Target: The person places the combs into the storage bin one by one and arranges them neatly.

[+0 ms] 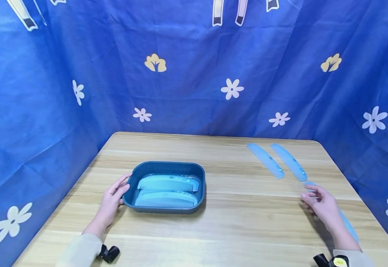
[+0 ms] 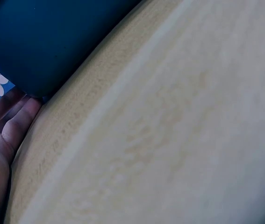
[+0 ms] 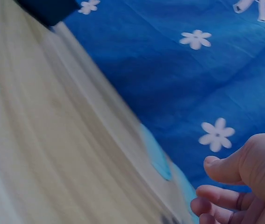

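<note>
A dark blue rectangular basin stands on the left half of the table. Inside it lie two light blue combs, a far one and a near one. My left hand holds the basin's left end, thumb at the rim; the left wrist view shows fingers against the basin's lower corner. At the right, my right hand hovers over the table with loosely bent fingers, nothing between them. Light blue comb parts show past its fingertips and beside its wrist; the hand hides the stretch between.
Two more light blue combs, a left one and a right one, lie slanted at the table's back right. The wooden table is enclosed by a blue patterned cloth behind and on both sides.
</note>
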Available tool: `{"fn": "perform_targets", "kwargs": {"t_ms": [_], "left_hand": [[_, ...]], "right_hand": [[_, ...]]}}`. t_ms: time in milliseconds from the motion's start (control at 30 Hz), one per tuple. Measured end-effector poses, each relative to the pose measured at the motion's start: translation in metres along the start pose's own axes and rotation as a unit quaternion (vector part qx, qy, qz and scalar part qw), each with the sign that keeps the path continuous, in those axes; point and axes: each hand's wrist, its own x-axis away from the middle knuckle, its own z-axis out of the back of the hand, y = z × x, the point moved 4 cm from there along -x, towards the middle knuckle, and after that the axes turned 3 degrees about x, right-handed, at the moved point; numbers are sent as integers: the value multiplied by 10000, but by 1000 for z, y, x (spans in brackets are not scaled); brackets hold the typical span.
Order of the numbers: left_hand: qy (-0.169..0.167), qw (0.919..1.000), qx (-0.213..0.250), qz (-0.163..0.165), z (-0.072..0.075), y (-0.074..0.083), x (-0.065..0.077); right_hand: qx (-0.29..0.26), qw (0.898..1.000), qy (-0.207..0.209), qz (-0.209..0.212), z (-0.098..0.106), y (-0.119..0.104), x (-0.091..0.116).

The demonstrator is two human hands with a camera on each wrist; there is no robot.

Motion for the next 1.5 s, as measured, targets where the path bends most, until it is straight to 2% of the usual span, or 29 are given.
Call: {"fn": "perform_targets", "kwargs": {"t_ms": [167,267,433,567,767,1000,1167,1500], "left_hand": [[-2,10000,12,-19,0,0,-1],[11,10000,6,-24,0,1,-1],[6,10000,-78,-6,1,2,0],[22,9999,-120,46,2,0,1],[105,9995,-249,147,3,-4,0],[98,9995,-274,152,3,-4,-1],[117,9993,-327,169,2,-4,0],[158,9994,-292,138,3,-3,1]], "right_hand": [[28,9995,278,-171,17,12,0],[264,9981,444,-321,28,21,0],[1251,9887,594,-567,46,34,0],[1693,9812,592,-715,55,38,-2],[1956,9755,683,-736,56,44,-1],[2274,9691,807,-521,54,51,1],[2416,9663,595,-667,54,55,-1],[2649,9619,428,-527,49,52,-3]]}}
